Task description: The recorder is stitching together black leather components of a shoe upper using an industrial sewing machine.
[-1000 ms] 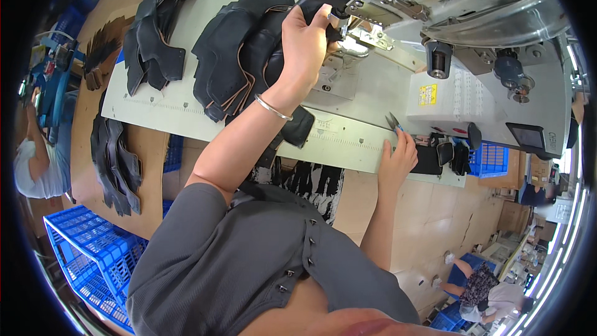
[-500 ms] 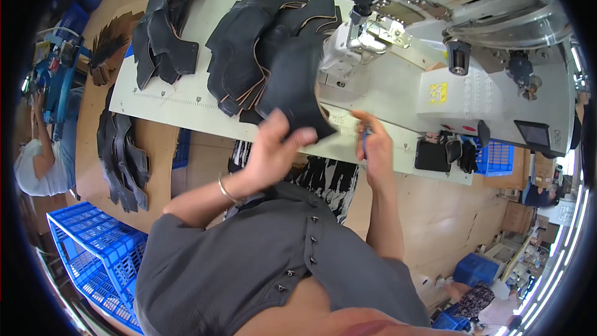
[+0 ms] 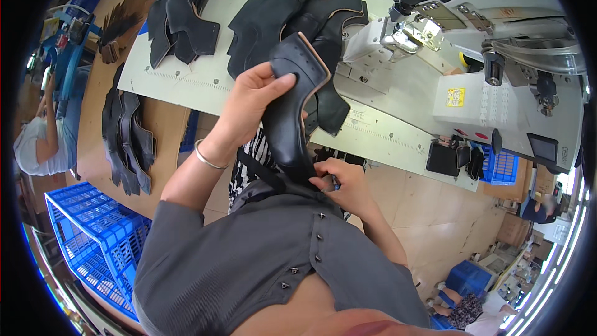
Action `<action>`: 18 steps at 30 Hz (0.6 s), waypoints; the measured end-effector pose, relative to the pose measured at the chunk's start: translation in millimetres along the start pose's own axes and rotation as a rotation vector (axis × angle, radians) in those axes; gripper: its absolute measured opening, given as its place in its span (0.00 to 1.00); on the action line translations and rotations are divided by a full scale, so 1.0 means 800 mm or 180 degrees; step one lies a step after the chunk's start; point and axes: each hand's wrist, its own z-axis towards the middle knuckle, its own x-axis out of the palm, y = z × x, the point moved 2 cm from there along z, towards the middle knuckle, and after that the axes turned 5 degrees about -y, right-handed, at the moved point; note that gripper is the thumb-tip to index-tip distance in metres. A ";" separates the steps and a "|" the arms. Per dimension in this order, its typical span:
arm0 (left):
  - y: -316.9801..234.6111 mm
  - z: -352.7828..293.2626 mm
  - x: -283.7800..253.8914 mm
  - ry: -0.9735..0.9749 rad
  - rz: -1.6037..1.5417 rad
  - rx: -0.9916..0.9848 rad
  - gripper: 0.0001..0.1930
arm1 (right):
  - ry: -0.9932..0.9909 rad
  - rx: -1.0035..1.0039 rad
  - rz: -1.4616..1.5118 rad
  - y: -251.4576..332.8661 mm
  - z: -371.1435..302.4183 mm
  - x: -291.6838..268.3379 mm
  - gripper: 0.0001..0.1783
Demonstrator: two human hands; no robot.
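A curved black leather shoe-upper piece (image 3: 287, 127) with a pale cut edge and small punched holes is held up in front of my body. My left hand (image 3: 249, 96) is closed on its upper part, thumb pressed on the face near the holes. My right hand (image 3: 348, 186) is closed at its lower end, the fingertips pinching the leather. A small dark-blue tool (image 3: 336, 182) shows between the right fingers; most of it is hidden, so its kind is unclear. Just behind, a heap of similar black leather pieces (image 3: 261, 25) lies on the white machine table (image 3: 193, 84).
The sewing machine (image 3: 373, 40) stands at right on the table. Another leather stack (image 3: 193, 18) lies far left, and more pieces (image 3: 127, 137) rest on a brown board (image 3: 165, 130). A blue crate (image 3: 93, 211) is at lower left. Co-workers sit at far left and lower right.
The leather piece has come off the table heap toward my body and turned upright. My left hand has gripped its upper part; my right hand moved down and left to its lower end.
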 end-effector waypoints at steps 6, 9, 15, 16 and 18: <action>0.019 -0.007 0.039 0.0016 0.0502 0.0085 0.11 | -0.1187 -0.0225 -0.0811 0.045 0.013 -0.091 0.27; 0.020 -0.015 0.055 0.0223 0.0526 0.0156 0.12 | -0.1560 -0.0394 -0.1439 0.067 0.035 -0.116 0.27; 0.018 -0.023 0.067 0.0218 0.0568 0.0026 0.07 | -0.1673 -0.1174 -0.1758 0.058 0.055 -0.123 0.20; 0.018 -0.023 0.067 0.0246 0.0608 0.0048 0.07 | -0.1668 -0.1181 -0.1748 0.059 0.055 -0.122 0.20; 0.020 -0.024 0.068 0.0271 0.0643 0.0072 0.07 | -0.1596 -0.0996 -0.1764 0.062 0.053 -0.122 0.19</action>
